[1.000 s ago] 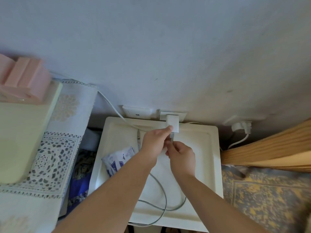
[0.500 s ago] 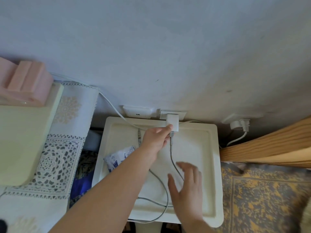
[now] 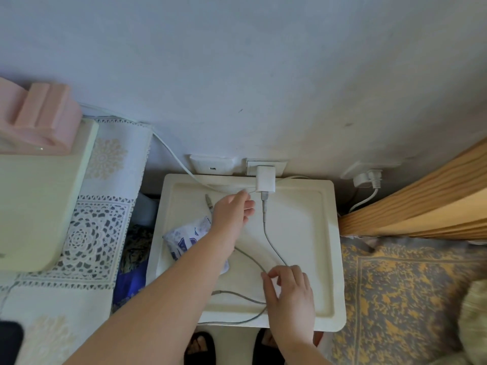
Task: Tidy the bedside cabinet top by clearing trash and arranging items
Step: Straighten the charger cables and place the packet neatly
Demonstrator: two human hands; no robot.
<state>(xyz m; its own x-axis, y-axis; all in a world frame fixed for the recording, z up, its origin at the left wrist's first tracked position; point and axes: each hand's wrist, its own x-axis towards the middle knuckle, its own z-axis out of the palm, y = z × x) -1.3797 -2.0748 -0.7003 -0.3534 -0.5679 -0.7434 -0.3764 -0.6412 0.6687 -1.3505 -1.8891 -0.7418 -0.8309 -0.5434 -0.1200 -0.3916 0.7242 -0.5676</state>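
Right hand (image 3: 288, 293) slid down to pinch the gray cable (image 3: 266, 227) (to coil it) — left hand (image 3: 232, 210), fingers loose, steadies the charger (image 3: 265, 178).

Grey cable (image 3: 271, 242) looped over cream cabinet top (image 3: 303, 233)

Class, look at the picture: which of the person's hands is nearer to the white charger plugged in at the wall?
Left. The left hand reaches just beside and below the white charger; the right hand is at the cabinet top's near edge, pinching the grey cable.
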